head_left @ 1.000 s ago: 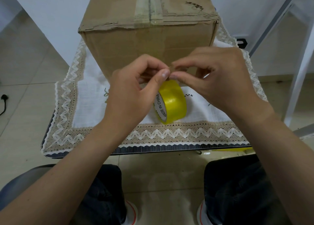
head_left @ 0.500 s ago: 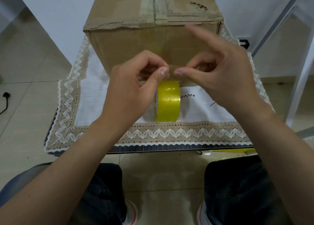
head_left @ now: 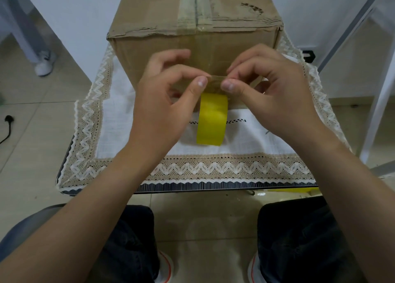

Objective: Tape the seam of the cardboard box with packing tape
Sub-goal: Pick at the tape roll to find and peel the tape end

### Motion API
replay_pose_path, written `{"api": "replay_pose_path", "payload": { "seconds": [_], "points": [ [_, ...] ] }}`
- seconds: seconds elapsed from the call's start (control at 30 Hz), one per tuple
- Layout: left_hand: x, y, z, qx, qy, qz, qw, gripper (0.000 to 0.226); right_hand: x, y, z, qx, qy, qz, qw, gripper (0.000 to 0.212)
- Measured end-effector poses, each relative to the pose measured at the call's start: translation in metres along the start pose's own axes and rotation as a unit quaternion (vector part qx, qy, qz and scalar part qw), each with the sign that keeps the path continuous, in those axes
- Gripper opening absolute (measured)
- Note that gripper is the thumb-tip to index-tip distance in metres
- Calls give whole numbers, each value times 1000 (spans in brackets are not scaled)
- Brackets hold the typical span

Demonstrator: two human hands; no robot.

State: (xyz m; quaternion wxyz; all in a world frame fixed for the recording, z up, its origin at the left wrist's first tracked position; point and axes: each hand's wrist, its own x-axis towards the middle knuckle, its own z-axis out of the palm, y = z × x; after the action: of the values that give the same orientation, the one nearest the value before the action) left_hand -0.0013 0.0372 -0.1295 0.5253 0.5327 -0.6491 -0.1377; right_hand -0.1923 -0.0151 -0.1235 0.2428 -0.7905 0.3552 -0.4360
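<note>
A brown cardboard box (head_left: 149,11) stands at the back of the small table, with old clear tape along its top seam (head_left: 195,6). In front of it a yellow roll of packing tape (head_left: 211,120) hangs edge-on to me, just above the white cloth. My left hand (head_left: 164,103) and my right hand (head_left: 271,90) each pinch one corner of the tape's free end (head_left: 214,79) between thumb and forefinger, right above the roll and close to the box's front face.
The table (head_left: 192,187) carries a white cloth with a lace zigzag border (head_left: 213,167). White metal frame legs (head_left: 382,86) stand at the right. A black cable plug (head_left: 8,119) lies on the tiled floor at left. My knees are below the table edge.
The roll has turned from angled to edge-on. My right forefinger, raised half a second ago, has come down and now pinches the tape end. Both hands stayed in front of the box.
</note>
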Motion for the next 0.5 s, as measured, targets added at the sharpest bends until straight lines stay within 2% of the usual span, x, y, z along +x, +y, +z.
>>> {"api": "replay_pose_path", "payload": {
  "seconds": [0.13,0.27,0.37,0.5],
  "points": [
    [-6,2,5,-28,-40,-27,998,20,0,-2,3,8,3,12,1000,10],
    [-7,3,8,-3,-33,-23,999,31,-2,-1,4,29,0,33,999,7],
    [-5,-1,5,-56,-22,-70,996,50,-3,1,6,28,-17,36,999,8],
    [-7,-1,5,-86,-33,-93,991,27,-4,2,8,41,-29,35,998,9]
  ]
}}
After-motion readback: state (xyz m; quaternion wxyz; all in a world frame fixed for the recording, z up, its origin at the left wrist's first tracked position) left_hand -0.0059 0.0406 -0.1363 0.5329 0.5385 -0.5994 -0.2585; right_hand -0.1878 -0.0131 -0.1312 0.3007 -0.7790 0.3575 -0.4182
